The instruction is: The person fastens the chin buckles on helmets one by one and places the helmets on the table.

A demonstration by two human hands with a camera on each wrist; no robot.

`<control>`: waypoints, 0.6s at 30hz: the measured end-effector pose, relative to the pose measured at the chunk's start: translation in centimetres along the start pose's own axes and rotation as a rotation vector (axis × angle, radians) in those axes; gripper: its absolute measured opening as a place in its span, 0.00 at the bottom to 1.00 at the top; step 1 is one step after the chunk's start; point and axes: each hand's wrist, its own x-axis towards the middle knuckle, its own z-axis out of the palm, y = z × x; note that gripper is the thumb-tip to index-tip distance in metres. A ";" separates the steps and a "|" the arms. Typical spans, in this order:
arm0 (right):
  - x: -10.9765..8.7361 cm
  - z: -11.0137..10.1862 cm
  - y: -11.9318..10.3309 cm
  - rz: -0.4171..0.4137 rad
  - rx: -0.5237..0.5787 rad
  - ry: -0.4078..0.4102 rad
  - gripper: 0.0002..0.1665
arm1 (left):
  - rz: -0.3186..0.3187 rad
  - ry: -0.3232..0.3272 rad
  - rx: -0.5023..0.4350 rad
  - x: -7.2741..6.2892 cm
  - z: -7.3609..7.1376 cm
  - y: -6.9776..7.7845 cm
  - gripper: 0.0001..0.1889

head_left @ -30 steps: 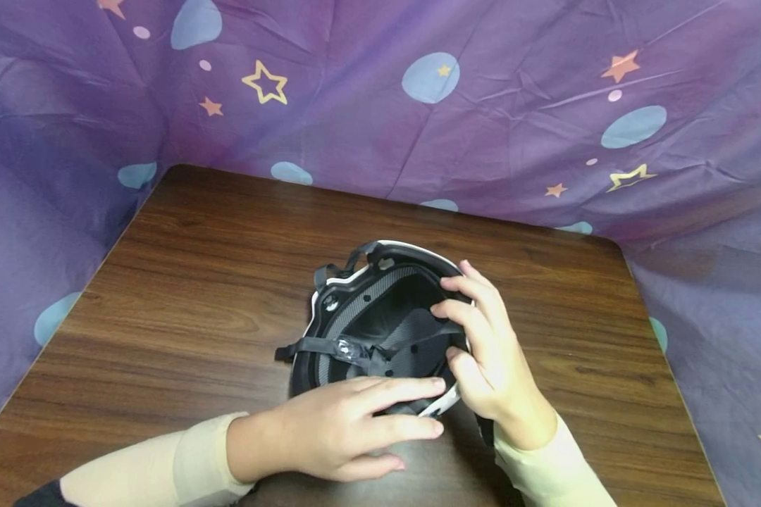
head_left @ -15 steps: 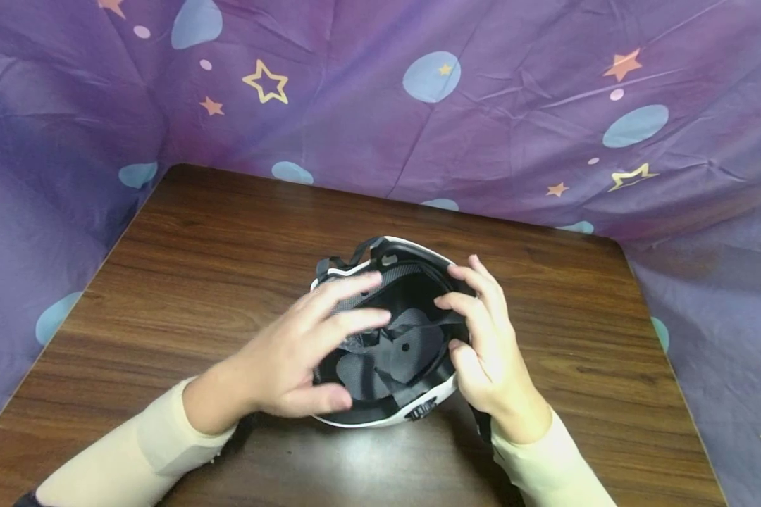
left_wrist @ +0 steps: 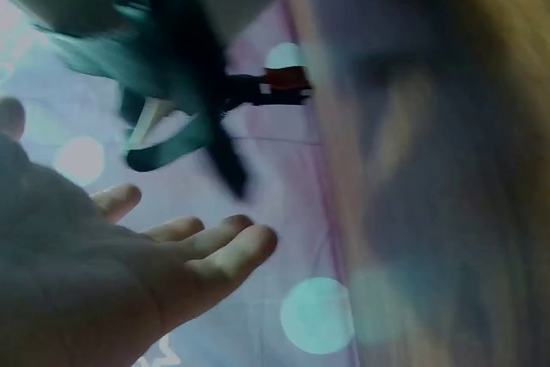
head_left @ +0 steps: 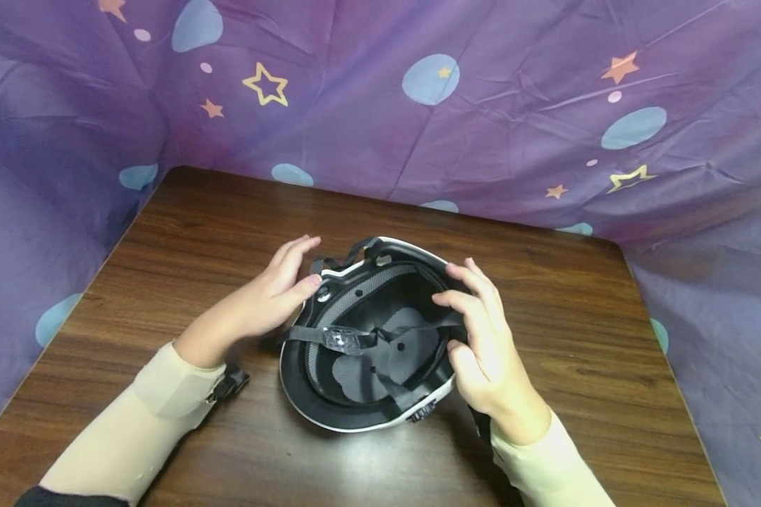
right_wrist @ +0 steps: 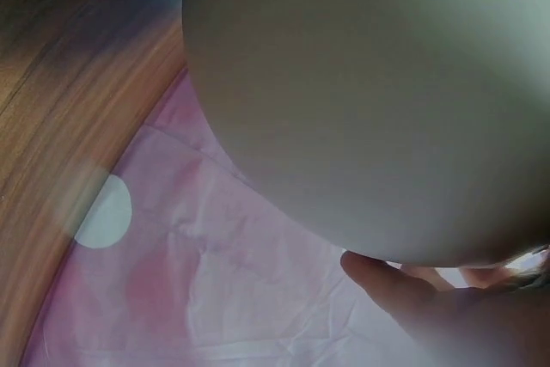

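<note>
An upside-down helmet (head_left: 380, 338) rests on the table, its black padded inside facing up and its white shell (right_wrist: 361, 109) filling much of the right wrist view. Across the opening runs a dark strap with a clear piece (head_left: 341, 340) on it. My right hand (head_left: 487, 345) grips the helmet's right rim, fingertips curled over the edge. Beside the left rim is my left hand (head_left: 266, 296), fingers extended and thumb close to the edge; I cannot tell if it touches. The left wrist view shows that hand's palm (left_wrist: 77, 255) up near blurred dark straps (left_wrist: 185, 83).
The brown wooden table (head_left: 184, 232) has rounded back corners. A purple curtain (head_left: 355, 105) with stars and ovals hangs behind it and along both sides. A small black buckle (head_left: 421, 411) sits on the helmet's near rim.
My left hand has gone from the helmet's near side, across its opening, to outside the left rim. The helmet has shifted slightly, showing more of its near rim. My right hand stays on its rim.
</note>
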 end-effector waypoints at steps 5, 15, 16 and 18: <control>0.0 -0.1 0.2 0.013 -0.009 -0.011 0.35 | -0.067 -0.099 0.055 0.2 0.7 -0.9 0.43; -0.1 -0.4 0.7 0.117 -0.027 -0.020 0.30 | -0.090 -0.134 0.066 0.3 1.4 -1.4 0.47; -0.2 -0.5 0.8 0.136 -0.029 -0.027 0.30 | -0.088 -0.135 0.069 0.3 1.4 -1.4 0.48; -0.3 -0.7 0.9 0.169 -0.031 -0.044 0.30 | -0.085 -0.138 0.071 0.3 1.5 -1.6 0.50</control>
